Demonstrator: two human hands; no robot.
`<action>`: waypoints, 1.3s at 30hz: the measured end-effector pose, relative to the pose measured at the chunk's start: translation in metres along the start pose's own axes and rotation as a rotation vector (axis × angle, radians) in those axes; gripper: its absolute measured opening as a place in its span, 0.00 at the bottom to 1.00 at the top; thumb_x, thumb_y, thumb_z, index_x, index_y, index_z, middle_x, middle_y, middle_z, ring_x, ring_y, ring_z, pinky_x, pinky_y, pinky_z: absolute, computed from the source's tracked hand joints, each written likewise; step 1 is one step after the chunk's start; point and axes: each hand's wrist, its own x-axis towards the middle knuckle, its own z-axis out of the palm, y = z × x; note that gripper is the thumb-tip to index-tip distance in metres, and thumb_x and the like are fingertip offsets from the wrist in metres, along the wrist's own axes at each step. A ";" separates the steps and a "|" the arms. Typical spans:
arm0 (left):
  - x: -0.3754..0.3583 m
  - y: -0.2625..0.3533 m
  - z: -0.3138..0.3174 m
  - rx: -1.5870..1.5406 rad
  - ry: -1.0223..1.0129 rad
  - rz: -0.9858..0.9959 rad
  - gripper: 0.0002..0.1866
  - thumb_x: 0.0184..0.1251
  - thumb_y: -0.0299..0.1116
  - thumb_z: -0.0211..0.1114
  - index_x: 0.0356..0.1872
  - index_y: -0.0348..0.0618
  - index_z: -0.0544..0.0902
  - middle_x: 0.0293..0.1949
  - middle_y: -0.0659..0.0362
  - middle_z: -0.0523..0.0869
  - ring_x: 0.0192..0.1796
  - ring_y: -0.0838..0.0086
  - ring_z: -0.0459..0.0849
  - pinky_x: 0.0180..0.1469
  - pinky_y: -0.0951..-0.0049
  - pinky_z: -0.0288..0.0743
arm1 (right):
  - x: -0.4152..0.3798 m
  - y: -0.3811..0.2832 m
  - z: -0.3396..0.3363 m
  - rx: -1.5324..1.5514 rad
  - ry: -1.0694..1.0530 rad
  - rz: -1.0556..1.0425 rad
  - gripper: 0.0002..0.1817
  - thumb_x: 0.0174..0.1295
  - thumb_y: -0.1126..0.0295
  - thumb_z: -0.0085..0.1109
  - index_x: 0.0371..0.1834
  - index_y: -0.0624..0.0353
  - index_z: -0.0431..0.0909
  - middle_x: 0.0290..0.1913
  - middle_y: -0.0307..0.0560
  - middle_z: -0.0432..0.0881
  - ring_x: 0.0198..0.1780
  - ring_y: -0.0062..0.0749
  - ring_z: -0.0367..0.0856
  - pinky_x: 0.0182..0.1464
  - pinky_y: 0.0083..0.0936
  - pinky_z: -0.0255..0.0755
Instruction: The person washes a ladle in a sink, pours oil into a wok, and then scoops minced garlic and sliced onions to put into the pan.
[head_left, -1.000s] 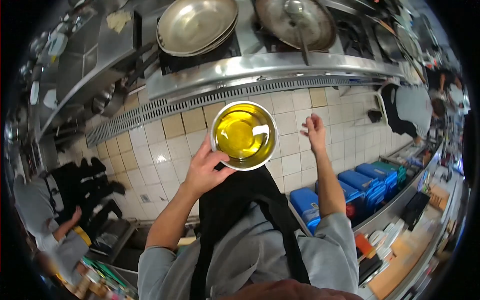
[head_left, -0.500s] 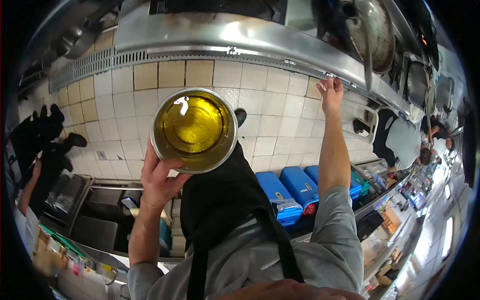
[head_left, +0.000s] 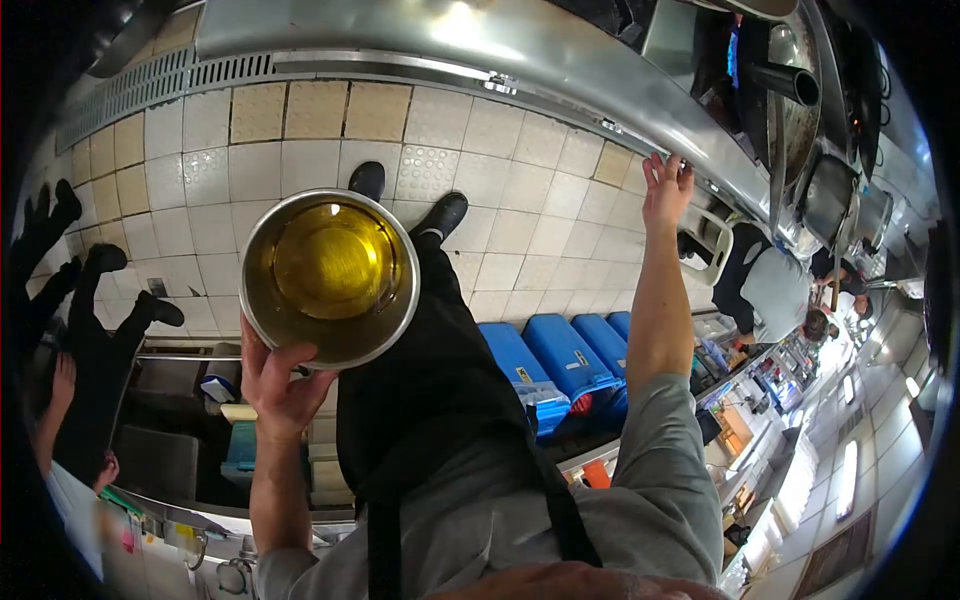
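Observation:
My left hand (head_left: 278,392) grips a round steel pot (head_left: 262,325) from below and at its near side. The pot holds clear yellow oil (head_left: 335,262), and its rim tilts slightly. Off to the right, my right hand (head_left: 666,195) reaches out to the front edge of the stove (head_left: 560,75). Its fingers are bent around a small control knob (head_left: 686,164), mostly hidden by the fingertips. Blue flame (head_left: 733,55) shows on the stove beyond, beside a large wok (head_left: 800,120).
Blue lidded bins (head_left: 565,355) line the low counter behind me. Several people stand about: dark-clothed legs (head_left: 100,300) at left, and a person in a grey shirt (head_left: 780,295) at right near a white stool (head_left: 708,250). Tiled floor (head_left: 500,230) lies between stove and counter.
My view has shifted, and the pot has moved left and slightly down in it, still in my left hand. My right hand stays at the stove front. Blue flame now shows beside the wok.

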 end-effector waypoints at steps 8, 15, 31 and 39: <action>-0.009 -0.019 -0.002 0.067 0.042 -0.073 0.21 0.45 0.40 0.85 0.35 0.46 0.81 0.69 0.29 0.66 0.69 0.40 0.71 0.64 0.56 0.74 | 0.007 0.005 -0.002 -0.299 0.008 -0.052 0.22 0.73 0.64 0.57 0.64 0.58 0.63 0.58 0.49 0.72 0.53 0.39 0.80 0.49 0.40 0.85; -0.010 -0.032 -0.006 0.094 0.062 -0.060 0.22 0.51 0.51 0.80 0.35 0.47 0.82 0.70 0.31 0.66 0.69 0.40 0.71 0.63 0.55 0.74 | 0.002 0.000 0.002 -0.329 -0.013 -0.044 0.24 0.74 0.62 0.55 0.67 0.57 0.61 0.62 0.51 0.71 0.55 0.42 0.79 0.50 0.41 0.85; -0.011 -0.041 -0.006 0.022 0.058 -0.091 0.20 0.48 0.37 0.84 0.37 0.45 0.81 0.71 0.35 0.66 0.73 0.41 0.66 0.66 0.50 0.73 | 0.003 -0.005 -0.002 -0.356 -0.071 0.005 0.26 0.75 0.59 0.53 0.70 0.56 0.59 0.65 0.52 0.68 0.60 0.47 0.78 0.51 0.45 0.83; -0.018 -0.044 -0.007 0.038 0.054 -0.109 0.20 0.50 0.39 0.83 0.37 0.46 0.80 0.71 0.35 0.67 0.73 0.43 0.67 0.68 0.51 0.71 | -0.007 -0.015 -0.001 -0.400 -0.077 0.058 0.30 0.73 0.55 0.55 0.72 0.56 0.57 0.66 0.50 0.67 0.65 0.49 0.73 0.53 0.49 0.82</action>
